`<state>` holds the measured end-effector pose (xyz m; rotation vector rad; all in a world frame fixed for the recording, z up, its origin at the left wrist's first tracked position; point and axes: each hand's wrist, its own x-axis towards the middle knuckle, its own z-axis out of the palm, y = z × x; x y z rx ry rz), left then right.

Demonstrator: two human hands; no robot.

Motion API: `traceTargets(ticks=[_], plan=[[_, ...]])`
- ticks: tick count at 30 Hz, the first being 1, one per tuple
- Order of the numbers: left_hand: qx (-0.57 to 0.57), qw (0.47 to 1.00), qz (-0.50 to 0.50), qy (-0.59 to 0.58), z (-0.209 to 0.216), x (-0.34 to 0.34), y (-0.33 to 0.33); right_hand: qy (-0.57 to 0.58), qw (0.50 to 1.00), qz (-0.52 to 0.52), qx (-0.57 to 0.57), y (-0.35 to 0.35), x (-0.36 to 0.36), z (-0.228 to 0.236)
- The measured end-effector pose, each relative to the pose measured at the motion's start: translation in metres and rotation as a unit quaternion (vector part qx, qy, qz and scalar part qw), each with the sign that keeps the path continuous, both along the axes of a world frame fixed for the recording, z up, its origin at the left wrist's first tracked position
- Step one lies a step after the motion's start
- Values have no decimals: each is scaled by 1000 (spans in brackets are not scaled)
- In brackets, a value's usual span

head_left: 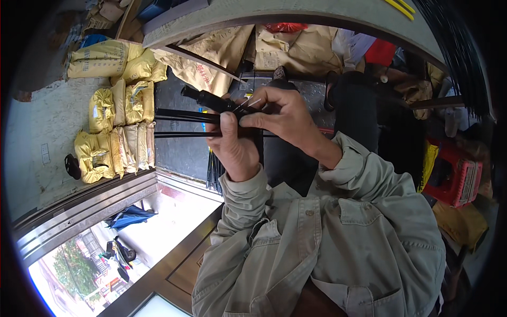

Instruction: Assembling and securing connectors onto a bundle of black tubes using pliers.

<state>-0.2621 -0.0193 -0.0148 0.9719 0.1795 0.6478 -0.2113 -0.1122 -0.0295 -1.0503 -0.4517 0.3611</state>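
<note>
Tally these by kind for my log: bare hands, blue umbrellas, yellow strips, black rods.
Bare hands, left hand and right hand: 2
Blue umbrella: 1
Yellow strips: 2
Black rods: overlapping, too unclear to count
Total, without the rods: 5

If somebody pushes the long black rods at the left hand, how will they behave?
The black rods are probably fairly stiff: they extend straight beyond the left hand. Being so thin, they seem light and might bend when pushed sideways.
</note>
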Motion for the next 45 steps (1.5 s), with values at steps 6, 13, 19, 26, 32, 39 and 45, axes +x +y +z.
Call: traceTargets(ticks=[6,13,19,26,32,39,45], plan=[[1,1000,-23,14,-3,-4,7,-47,997,-44,-41,0,-3,-3],[70,996,51,3,-7,3,-6,13,998,26,-62,-3,5,0],[53,998,13,0,-8,-1,-8,-41,997,-69,-10,-2,-6,-4],[84,996,26,-14,-11,-1,-13,-110,985,-120,-55,-1,-12,0],[109,993,55,-2,-12,2,-13,-47,997,-41,-46,-3,-3,0],[179,981,64,40,-13,-1,-13,-110,985,-112,-74,-6,-20,9],[200,979,29,-29,-9,-3,-12,-103,989,-95,-46,-4,-21,4]])
